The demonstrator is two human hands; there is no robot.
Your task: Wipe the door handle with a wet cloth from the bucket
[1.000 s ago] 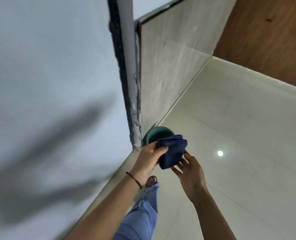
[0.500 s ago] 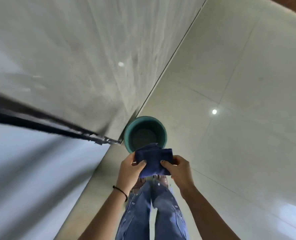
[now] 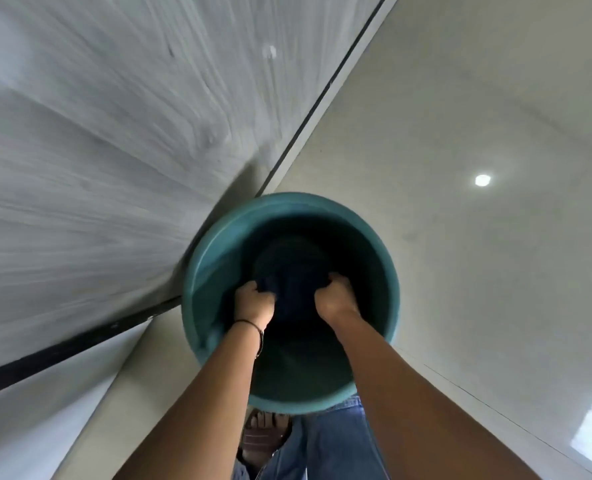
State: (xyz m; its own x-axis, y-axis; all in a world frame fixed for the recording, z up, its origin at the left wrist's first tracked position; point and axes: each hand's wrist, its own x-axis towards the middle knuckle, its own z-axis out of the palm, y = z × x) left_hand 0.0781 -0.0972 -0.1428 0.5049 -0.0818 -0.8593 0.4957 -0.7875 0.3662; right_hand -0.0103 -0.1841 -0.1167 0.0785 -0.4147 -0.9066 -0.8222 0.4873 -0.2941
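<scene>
A teal bucket [image 3: 201, 271] stands on the pale tiled floor against the wall, right below me. Both my hands reach down inside it. My left hand [image 3: 253, 303], with a thin black band on the wrist, and my right hand [image 3: 334, 299] each clutch one side of the dark blue cloth [image 3: 292, 275], which hangs low in the dark interior of the bucket. Whether the cloth touches water cannot be made out. The door handle is out of view.
A grey marbled wall [image 3: 97, 150] rises on the left, with a dark door-frame strip [image 3: 62, 351] running across its base. Glossy floor tiles [image 3: 478, 254] spread to the right. My jeans [image 3: 332, 441] and a sandalled foot [image 3: 263, 434] show just behind the bucket.
I have bent down over the bucket, so it now fills the view. Both hands have lowered the cloth from above the rim into the bucket.
</scene>
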